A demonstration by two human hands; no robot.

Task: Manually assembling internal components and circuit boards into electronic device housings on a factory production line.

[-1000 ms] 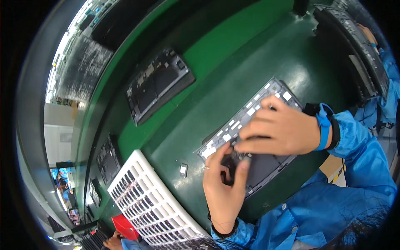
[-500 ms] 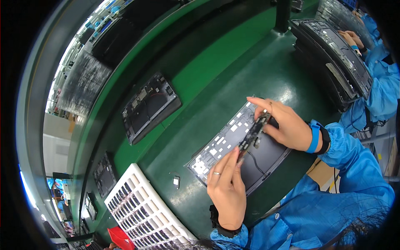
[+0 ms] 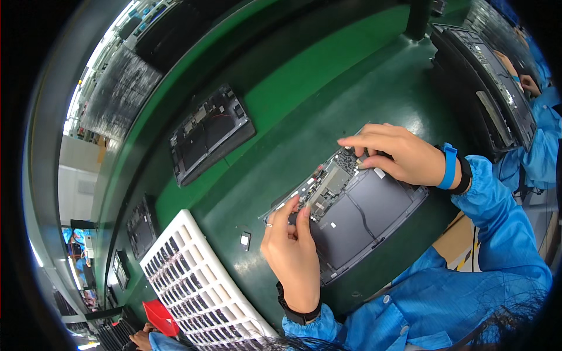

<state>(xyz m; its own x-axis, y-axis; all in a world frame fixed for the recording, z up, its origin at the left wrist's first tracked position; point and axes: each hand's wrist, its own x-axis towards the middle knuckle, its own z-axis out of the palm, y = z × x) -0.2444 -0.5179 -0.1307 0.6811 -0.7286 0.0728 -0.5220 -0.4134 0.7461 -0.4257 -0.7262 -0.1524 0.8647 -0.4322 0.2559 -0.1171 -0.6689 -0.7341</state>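
Note:
In front of me a dark grey laptop base (image 3: 380, 210) lies at a slant on the green bench, its inside facing up. A circuit board (image 3: 331, 190) lies flat along its far side. My left hand (image 3: 290, 257) pinches the board's left end between thumb and fingers. At the other end, my right hand (image 3: 404, 155) has thumb and fingers closed on the board's edge. A black cable (image 3: 360, 213) runs across the base nearer to me. To the left of the base sits a small black-framed part with a pale face (image 3: 245, 240).
A white slotted tray (image 3: 187, 219) full of small dark parts stands at the lower left, beside a red bin (image 3: 159, 319). Further laptop bases (image 3: 213, 137) lie on the line beyond. At the right, a co-worker's hand (image 3: 530, 85) is near stacked laptop bases (image 3: 492, 93).
The board, held tilted above the base before, now lies flat along its far side. My left hand moved left; my right hand shifted slightly right. A co-worker's hand appeared at the lower left.

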